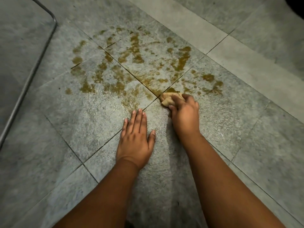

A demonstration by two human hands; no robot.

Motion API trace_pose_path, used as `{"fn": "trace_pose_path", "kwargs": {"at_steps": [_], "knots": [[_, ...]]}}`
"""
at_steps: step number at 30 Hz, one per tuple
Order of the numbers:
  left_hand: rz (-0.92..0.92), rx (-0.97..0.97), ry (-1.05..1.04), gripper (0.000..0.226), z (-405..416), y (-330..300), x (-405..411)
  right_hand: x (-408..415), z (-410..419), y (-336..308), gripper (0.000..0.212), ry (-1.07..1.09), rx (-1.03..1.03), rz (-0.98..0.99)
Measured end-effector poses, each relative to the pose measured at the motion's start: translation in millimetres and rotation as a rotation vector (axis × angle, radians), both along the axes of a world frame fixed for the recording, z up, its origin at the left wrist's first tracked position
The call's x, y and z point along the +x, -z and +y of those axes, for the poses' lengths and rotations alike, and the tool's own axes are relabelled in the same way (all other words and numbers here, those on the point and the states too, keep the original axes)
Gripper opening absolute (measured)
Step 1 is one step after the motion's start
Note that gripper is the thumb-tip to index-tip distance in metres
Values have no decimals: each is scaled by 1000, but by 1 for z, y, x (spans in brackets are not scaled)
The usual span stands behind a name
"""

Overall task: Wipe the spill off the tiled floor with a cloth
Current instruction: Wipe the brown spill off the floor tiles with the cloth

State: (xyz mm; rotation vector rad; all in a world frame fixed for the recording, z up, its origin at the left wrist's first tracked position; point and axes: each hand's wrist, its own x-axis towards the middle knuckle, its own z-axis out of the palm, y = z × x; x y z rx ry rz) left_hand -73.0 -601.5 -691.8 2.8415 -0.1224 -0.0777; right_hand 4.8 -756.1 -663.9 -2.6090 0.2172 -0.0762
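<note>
My right hand (184, 112) had its grip clenched around a bunched tan cloth (170, 98), pressed to the tiled floor (246, 129) at the grout crossing on the near edge of the spill (134, 63). My left hand (135, 137) lay flat and released on the tile just short of the spill, fingers straight, bracing me.

The brownish spill spread in streaks and blotches well beyond the cloth, across four tiles; most of it was not yet wiped. Judgement: the wad covered little, so opening the cloth and stroking inward from the spill's far rim would avoid smearing; the grout lines held liquid and needed pressure.

Room: open tile lay to the right of the spill; a metal rail (29, 76) bounded its left side.
</note>
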Motion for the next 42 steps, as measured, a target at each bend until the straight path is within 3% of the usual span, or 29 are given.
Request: {"fn": "trace_pose_path", "kwargs": {"at_steps": [7,17,25,30,34,37,40,42], "knots": [[-16,1,-11,68,0,0,-1,-71,0,4,38,11,34,-2],[-13,0,-23,69,0,3,-1,12,6,3,39,-54,-11,18],[2,9,-23,68,0,1,-1,-66,8,-1,40,-59,41,12],[8,2,-52,68,1,-1,-2,-64,2,-5,38,-95,36,113],[-70,-102,-87,69,6,-7,-13,-64,-4,-25,34,-55,327,199],[-158,-199,-205,64,10,-15,-30,-73,2,-35,22,81,669,234],[-239,-308,-342,47,4,-25,-48,-79,8,-32,17,274,1012,341],[-155,-457,-387,31,-4,-29,-54,-81,11,-29,18,346,1162,416]]}}
